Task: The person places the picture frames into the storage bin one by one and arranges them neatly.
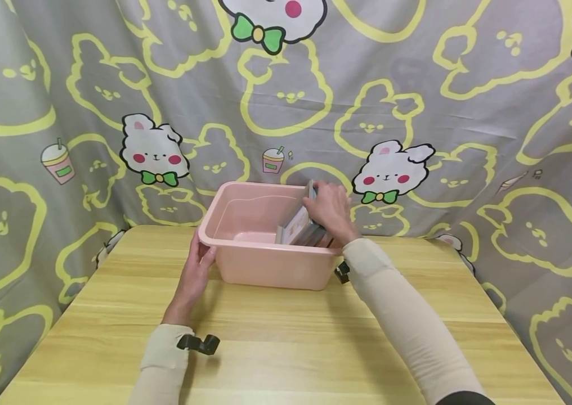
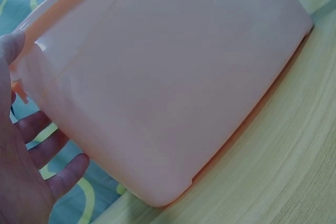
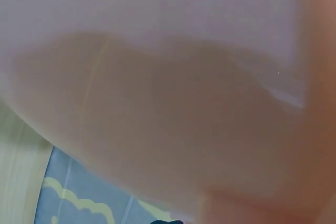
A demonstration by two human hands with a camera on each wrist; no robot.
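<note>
A pink plastic basin [image 1: 276, 267] stands upright on the table. My left hand [image 1: 197, 273] holds its left end, thumb near the front corner below the rim and fingers along the side; in the left wrist view the same hand [image 2: 26, 150] shows its thumb by the rim. Inside the right part of the basin, books [image 1: 296, 226] with pale, printed covers lean at a slant. My right hand [image 1: 330, 208] grips the top edge of a book, with its thumb on the left face. The basin wall [image 3: 157, 119] fills the right wrist view, hiding the right fingers.
The basin stands near the back edge of the wooden table [image 1: 276, 349]. A grey curtain [image 1: 286, 112] printed with yellow outlines and white rabbits hangs close behind it and along both sides. Black wrist mounts [image 1: 200, 343] are strapped over the sleeves.
</note>
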